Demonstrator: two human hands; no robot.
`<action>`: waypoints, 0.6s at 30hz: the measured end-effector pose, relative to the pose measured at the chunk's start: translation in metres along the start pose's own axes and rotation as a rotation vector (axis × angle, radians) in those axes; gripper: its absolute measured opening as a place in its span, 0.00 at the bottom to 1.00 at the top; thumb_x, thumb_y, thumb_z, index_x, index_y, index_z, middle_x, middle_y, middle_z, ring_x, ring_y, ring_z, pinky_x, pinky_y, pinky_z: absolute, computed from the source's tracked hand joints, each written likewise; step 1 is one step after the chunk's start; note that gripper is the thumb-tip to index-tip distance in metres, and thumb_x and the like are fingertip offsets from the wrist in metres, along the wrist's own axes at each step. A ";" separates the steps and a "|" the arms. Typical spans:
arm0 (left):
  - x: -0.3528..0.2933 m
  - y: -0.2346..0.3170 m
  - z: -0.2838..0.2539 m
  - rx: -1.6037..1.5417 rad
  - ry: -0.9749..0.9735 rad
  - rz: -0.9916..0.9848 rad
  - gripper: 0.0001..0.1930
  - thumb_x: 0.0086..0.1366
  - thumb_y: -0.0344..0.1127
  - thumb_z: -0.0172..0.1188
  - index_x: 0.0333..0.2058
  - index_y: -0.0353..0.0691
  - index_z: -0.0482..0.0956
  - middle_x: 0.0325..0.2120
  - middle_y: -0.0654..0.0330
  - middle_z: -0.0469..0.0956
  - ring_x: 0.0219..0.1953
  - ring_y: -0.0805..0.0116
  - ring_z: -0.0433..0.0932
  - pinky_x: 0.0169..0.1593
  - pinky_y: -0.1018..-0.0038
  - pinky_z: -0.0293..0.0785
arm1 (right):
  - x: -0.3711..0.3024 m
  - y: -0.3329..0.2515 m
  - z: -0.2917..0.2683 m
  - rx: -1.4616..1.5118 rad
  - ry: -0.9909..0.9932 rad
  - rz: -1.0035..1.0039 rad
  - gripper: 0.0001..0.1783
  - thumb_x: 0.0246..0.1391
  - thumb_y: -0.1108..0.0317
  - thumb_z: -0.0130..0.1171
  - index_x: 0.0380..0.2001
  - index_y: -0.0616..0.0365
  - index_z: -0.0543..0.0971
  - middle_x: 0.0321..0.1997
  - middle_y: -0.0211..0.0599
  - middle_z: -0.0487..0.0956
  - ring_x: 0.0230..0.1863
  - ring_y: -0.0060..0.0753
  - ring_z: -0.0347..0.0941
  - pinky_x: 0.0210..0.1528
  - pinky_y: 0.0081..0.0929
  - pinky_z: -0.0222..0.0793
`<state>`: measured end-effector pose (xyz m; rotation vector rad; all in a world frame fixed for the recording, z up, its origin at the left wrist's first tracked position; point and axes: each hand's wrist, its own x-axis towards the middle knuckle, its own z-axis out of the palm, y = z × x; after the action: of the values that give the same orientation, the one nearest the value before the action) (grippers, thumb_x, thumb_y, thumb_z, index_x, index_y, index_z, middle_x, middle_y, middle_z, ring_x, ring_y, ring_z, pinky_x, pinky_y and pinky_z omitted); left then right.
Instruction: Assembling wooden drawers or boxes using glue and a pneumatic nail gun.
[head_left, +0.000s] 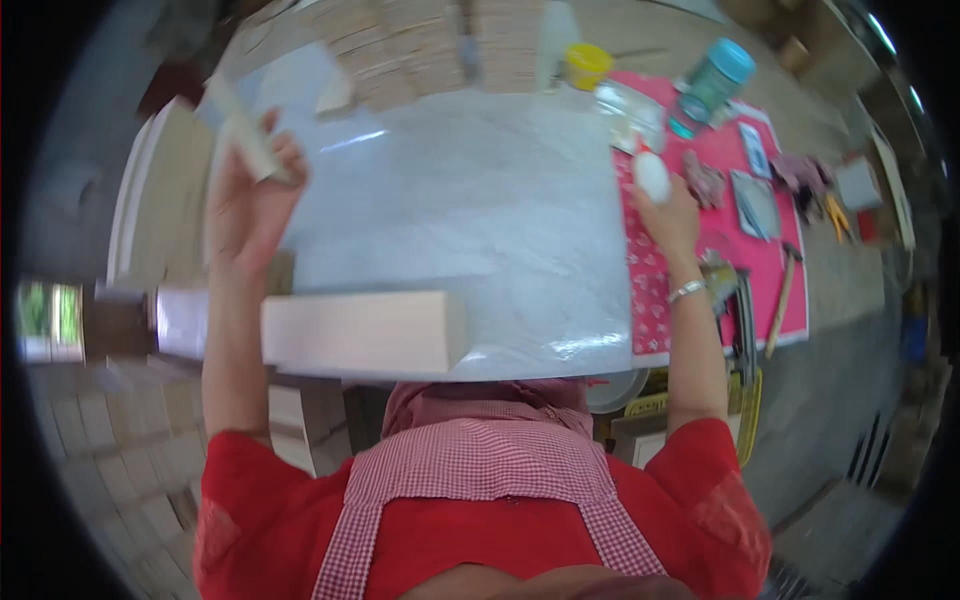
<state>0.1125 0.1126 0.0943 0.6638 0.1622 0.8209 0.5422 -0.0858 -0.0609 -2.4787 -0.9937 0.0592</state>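
My left hand [258, 200] is raised at the left of the table, its fingers closed round a pale wooden strip [246, 132], blurred by motion. On the right, my right hand [668, 215] grips a white glue bottle [652, 176] with a red tip, above the pink cloth. A long, pale wooden block [362, 332] lies along the near edge of the grey table sheet [470, 210]. Beyond my left hand, several tall pale boards [165, 200] stand at the table's left side.
Stacks of wooden pieces [400, 50] line the far edge beside a yellow tub [588, 66]. On the pink cloth [785, 285] are a turquoise bottle [712, 85], a hammer [783, 300], a tray [755, 205] and a staple-gun-like tool [742, 325]. More blocks [110, 425] are piled at lower left.
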 end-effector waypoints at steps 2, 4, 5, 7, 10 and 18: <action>-0.011 -0.023 0.021 0.160 0.324 0.113 0.24 0.66 0.36 0.60 0.57 0.34 0.65 0.42 0.61 0.74 0.45 0.69 0.73 0.55 0.68 0.68 | -0.002 0.017 0.000 0.152 0.093 0.030 0.34 0.45 0.48 0.69 0.46 0.66 0.75 0.42 0.53 0.80 0.45 0.51 0.77 0.46 0.40 0.73; -0.025 -0.029 -0.001 0.323 0.266 0.022 0.19 0.66 0.33 0.59 0.54 0.37 0.69 0.46 0.60 0.77 0.49 0.70 0.75 0.54 0.68 0.70 | 0.005 0.059 0.010 0.368 0.222 -0.002 0.31 0.46 0.55 0.71 0.47 0.65 0.73 0.44 0.47 0.78 0.45 0.41 0.76 0.46 0.37 0.74; -0.029 -0.038 0.019 0.394 0.298 0.066 0.18 0.65 0.32 0.59 0.53 0.37 0.71 0.47 0.60 0.77 0.50 0.71 0.75 0.53 0.69 0.72 | 0.010 0.071 0.014 0.475 0.264 -0.018 0.31 0.46 0.58 0.72 0.48 0.65 0.72 0.44 0.44 0.77 0.45 0.36 0.75 0.46 0.35 0.74; -0.043 -0.059 0.042 0.463 0.372 0.149 0.17 0.65 0.31 0.59 0.52 0.37 0.72 0.47 0.59 0.77 0.50 0.72 0.76 0.52 0.70 0.73 | -0.003 0.038 -0.009 0.991 0.215 0.037 0.32 0.47 0.60 0.72 0.50 0.65 0.69 0.48 0.41 0.73 0.47 0.34 0.73 0.45 0.32 0.74; -0.057 -0.081 0.048 0.652 0.337 0.206 0.12 0.65 0.30 0.60 0.47 0.35 0.76 0.40 0.63 0.79 0.43 0.76 0.77 0.49 0.75 0.74 | -0.046 -0.029 -0.064 1.018 0.350 -0.194 0.30 0.55 0.63 0.64 0.56 0.65 0.65 0.50 0.46 0.73 0.48 0.37 0.73 0.45 0.33 0.74; -0.071 -0.112 0.053 0.990 0.291 0.306 0.06 0.63 0.26 0.60 0.37 0.30 0.82 0.29 0.67 0.80 0.35 0.81 0.75 0.43 0.80 0.73 | -0.148 -0.120 -0.107 1.190 0.214 -0.488 0.43 0.48 0.43 0.68 0.55 0.64 0.64 0.49 0.43 0.71 0.50 0.37 0.72 0.48 0.33 0.73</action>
<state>0.1540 -0.0196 0.0606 1.5198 0.7764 1.1234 0.3784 -0.1521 0.0673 -1.1207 -1.0083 0.1649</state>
